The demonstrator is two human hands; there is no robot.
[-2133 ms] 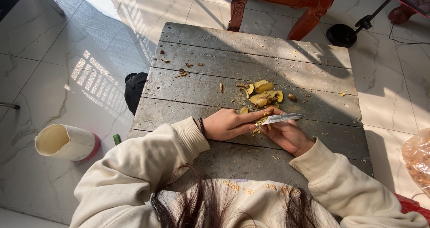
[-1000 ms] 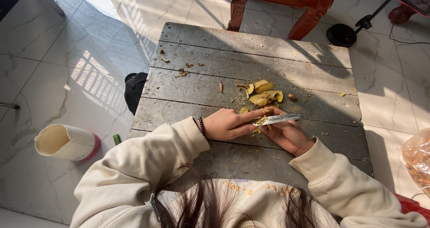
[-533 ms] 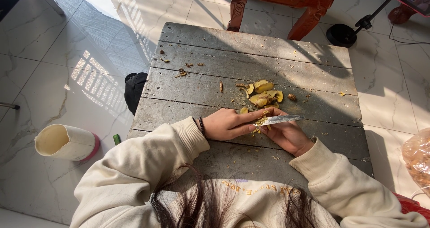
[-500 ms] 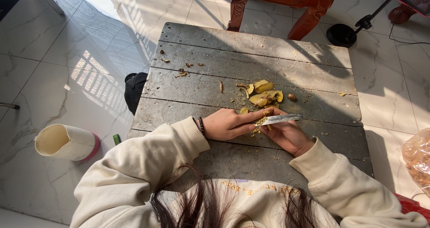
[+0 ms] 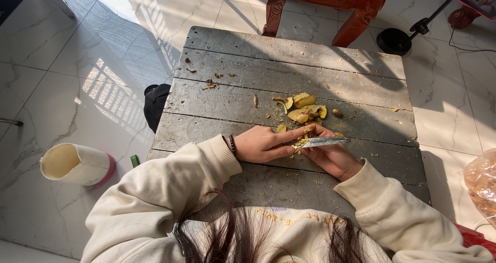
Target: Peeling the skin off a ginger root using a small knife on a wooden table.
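Both hands [image 5: 268, 144] pinch yellow piece [image 5: 306, 131] under knife [image 5: 323, 141]

**Layout at the work table**

Both hands rest on the near half of the table [image 5: 232, 77], left hand [image 5: 263, 144] just left of right hand [image 5: 333, 157], knife [image 5: 323, 141] between them. Cut pieces [image 5: 305, 110] lie just behind. Bucket [image 5: 75, 164] stands on the floor, left. Chair [image 5: 325, 0] stands behind the table.

1. Head view: worn on the person's head, looking steeply down from fairly near.
2. Covers the grey wooden table [image 5: 289, 82], both forearms and the surrounding tiled floor [image 5: 77, 61].
3. No second view.
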